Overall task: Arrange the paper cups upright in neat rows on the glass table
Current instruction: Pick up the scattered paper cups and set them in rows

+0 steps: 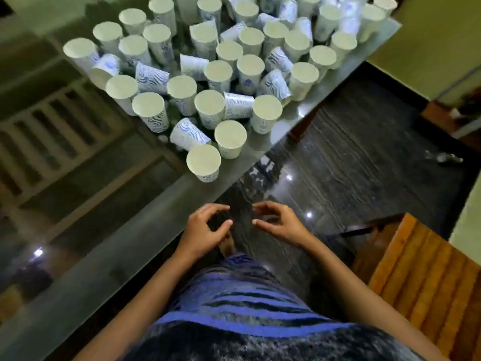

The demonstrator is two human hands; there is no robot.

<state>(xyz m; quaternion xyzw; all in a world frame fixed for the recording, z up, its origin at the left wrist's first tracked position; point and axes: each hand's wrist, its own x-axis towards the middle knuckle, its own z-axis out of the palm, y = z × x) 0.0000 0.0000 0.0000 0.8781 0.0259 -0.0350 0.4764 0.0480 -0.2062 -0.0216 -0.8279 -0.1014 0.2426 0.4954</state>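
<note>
Several white paper cups with blue wavy print crowd the far half of the glass table (78,256). Most stand on end with a flat pale face up, like the nearest one (203,160) by the table's edge. Others lie on their sides among them, such as one (188,135) just behind it and another (238,105). My left hand (205,230) and my right hand (277,225) hover close together in front of me, below the nearest cup, fingers loosely curled and holding nothing. Neither hand touches a cup.
The table's edge runs diagonally from lower left to upper right. Dark glossy floor (351,157) lies to the right of it. A wooden slatted seat (421,282) stands at the lower right. A slatted frame (46,131) shows through the glass.
</note>
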